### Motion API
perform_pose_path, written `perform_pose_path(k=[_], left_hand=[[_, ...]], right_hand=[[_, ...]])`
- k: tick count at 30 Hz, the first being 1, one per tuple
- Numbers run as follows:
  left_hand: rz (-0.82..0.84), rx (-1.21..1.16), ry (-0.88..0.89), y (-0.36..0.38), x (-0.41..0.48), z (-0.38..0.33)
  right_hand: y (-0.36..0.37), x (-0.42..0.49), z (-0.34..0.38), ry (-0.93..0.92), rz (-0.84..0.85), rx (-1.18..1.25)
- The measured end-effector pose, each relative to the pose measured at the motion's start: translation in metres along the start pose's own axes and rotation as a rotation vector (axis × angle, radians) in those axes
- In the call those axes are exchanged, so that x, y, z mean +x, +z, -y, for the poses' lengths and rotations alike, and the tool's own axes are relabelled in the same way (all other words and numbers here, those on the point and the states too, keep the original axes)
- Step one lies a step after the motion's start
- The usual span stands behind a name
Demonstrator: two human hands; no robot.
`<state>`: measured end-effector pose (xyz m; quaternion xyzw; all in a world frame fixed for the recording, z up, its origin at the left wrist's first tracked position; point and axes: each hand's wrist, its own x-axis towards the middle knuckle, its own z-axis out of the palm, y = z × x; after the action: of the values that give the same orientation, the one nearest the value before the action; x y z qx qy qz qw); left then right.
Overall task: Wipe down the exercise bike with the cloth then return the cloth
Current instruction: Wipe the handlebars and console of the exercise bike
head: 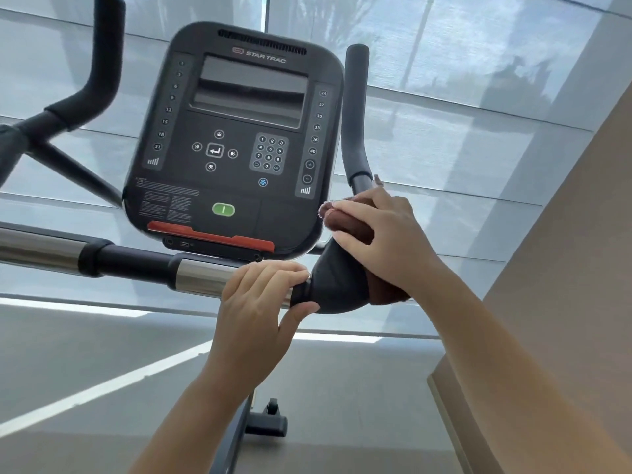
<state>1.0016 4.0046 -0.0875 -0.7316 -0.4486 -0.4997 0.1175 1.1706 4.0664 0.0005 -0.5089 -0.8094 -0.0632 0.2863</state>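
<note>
The exercise bike's black console (236, 138) fills the upper middle, with a chrome and black handlebar (136, 260) crossing below it. My left hand (260, 302) wraps around the bar's chrome section beside the black elbow pad (337, 285). My right hand (379, 234) presses a dark brown cloth (345, 225) against the right side of that pad, below the upright right grip (355, 107). Most of the cloth is hidden under my hand; a fold shows below at the pad's right edge.
The left handlebar horn (99, 66) rises at the upper left. A large shaded window (478, 97) stands behind the bike. A beige wall (564, 302) runs close on the right. The bike's base foot with a wheel (270, 422) rests on the grey floor.
</note>
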Motion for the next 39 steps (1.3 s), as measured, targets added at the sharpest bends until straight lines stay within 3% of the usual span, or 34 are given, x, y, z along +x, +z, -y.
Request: perform_pose_path(k=[4, 12, 20, 27, 39], left_hand=[[-0.020, 0.005, 0.020, 0.003, -0.001, 0.002], [-0.004, 0.014, 0.010, 0.002, -0.001, 0.002], [-0.010, -0.003, -0.009, 0.001, -0.001, 0.000], [0.014, -0.005, -0.048, 0.000, -0.001, -0.003], [0.045, 0.059, -0.103, -0.001, 0.002, -0.013]], right_hand=[[0.003, -0.034, 0.004, -0.169, -0.151, 0.064], [-0.013, 0.032, -0.024, -0.079, 0.019, 0.152], [-0.005, -0.032, -0.021, -0.239, -0.109, 0.173], [-0.013, 0.043, -0.052, -0.036, -0.039, 0.305], [0.012, -0.022, -0.047, 0.087, -0.251, 0.687]])
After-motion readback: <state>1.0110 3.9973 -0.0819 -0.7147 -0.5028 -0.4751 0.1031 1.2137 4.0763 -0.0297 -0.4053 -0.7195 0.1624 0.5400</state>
